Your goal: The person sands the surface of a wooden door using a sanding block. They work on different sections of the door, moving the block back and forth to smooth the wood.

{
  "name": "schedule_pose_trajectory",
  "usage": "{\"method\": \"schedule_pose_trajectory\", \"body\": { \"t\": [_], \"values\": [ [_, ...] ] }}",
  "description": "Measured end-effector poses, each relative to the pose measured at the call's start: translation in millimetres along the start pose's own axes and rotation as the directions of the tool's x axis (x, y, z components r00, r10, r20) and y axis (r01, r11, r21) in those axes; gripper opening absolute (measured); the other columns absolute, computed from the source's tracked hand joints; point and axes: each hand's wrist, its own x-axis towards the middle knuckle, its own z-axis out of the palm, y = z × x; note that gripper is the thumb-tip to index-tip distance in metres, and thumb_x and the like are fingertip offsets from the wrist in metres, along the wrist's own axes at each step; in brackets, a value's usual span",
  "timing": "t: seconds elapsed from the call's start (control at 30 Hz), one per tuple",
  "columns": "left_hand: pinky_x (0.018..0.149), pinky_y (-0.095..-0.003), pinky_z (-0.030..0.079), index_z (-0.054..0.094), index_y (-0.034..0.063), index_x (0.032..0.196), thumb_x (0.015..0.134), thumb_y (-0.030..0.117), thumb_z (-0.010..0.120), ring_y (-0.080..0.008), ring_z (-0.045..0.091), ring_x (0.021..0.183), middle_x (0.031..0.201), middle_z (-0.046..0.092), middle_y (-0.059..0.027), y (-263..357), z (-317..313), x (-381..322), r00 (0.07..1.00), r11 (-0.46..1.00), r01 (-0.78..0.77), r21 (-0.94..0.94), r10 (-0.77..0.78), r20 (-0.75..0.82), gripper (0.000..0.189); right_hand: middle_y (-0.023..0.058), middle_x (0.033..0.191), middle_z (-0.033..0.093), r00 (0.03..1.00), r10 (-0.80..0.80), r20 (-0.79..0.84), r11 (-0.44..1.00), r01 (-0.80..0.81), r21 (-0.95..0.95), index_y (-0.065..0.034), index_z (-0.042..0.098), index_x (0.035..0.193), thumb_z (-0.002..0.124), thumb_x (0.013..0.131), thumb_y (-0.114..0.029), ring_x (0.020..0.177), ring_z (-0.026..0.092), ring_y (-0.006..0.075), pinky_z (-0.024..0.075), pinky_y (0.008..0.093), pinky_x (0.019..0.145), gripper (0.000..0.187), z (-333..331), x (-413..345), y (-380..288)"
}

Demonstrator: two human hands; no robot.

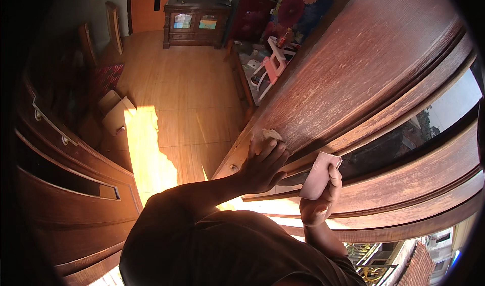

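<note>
A tall wooden door frame with scuffed, worn reddish-brown varnish (363, 58) stands before me on the right. My left hand (267, 161) is spread against its lower part, with the fingers apart, beside a pale patch (272, 134) on the wood. My right hand (324, 195) holds up a folded piece of pinkish sandpaper (320, 176), gripped between fingers and thumb, a little in front of the glazed part of the wood. Dark window glass (413, 138) shows behind it.
An open wooden door leaf (75, 206) stands at the left. A cardboard box (118, 113) lies on the tiled floor (189, 96). Farther in are a wooden cabinet (195, 22), a dark red refrigerator (250, 20) and a pink and white plastic item (273, 68) on a low table.
</note>
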Motion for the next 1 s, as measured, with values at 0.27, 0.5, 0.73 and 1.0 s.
{"method": "schedule_pose_trajectory", "body": {
  "t": [0.27,0.5,0.73,1.0],
  "values": [
    [0.116,-0.0754,0.005,0.054,0.005,0.144,0.098,0.031,0.053,-0.0306,0.025,0.152,0.158,0.041,-0.0141,9.6,-16.4,26.7,0.995,0.999,0.028,-0.044,-0.024,0.096,0.053,0.0194,0.159,0.034,0.988,0.131,-0.079,0.978,-0.116,0.174,0.0024,0.033,0.153,0.054,0.093,-0.073,0.147,0.034,0.0306,0.0233,0.0451,0.123,0.098,5.8,-4.5,-8.7],
    [0.102,-0.0803,0.021,0.058,0.0004,0.134,0.082,0.04,0.069,-0.0376,0.05,0.126,0.129,0.055,-0.0211,0.5,-9.2,34.4,0.953,0.981,-0.178,0.076,0.191,-0.235,0.066,0.0162,0.153,0.042,0.988,0.11,-0.107,0.991,-0.101,0.086,-0.0028,0.039,0.153,0.044,0.1,-0.067,0.142,0.041,0.028,0.031,0.0439,0.119,0.083,13.7,5.3,-19.1],
    [0.111,-0.08,0.009,0.058,0.0027,0.134,0.093,0.042,0.059,-0.0361,0.036,0.14,0.145,0.048,-0.0176,0.7,-17.3,14.5,0.992,0.996,-0.046,-0.082,0.056,0.116,0.057,0.0193,0.159,0.036,0.973,0.189,-0.135,0.977,-0.172,0.127,0.0042,0.036,0.152,0.059,0.092,-0.07,0.147,0.037,0.0296,0.0256,0.0449,0.123,0.098,12.2,-0.2,-25.3],
    [0.117,-0.075,0.003,0.052,0.0062,0.146,0.099,0.036,0.051,-0.0332,0.024,0.154,0.161,0.038,-0.015,-1.0,-4.4,35.4,0.959,0.986,-0.154,0.068,0.166,-0.23,0.056,0.013,0.149,0.044,0.989,0.151,-0.009,0.986,-0.15,0.069,-0.0019,0.039,0.153,0.047,0.095,-0.075,0.137,0.043,0.0243,0.0346,0.0422,0.115,0.094,5.5,2.5,-24.5]
  ]
}}
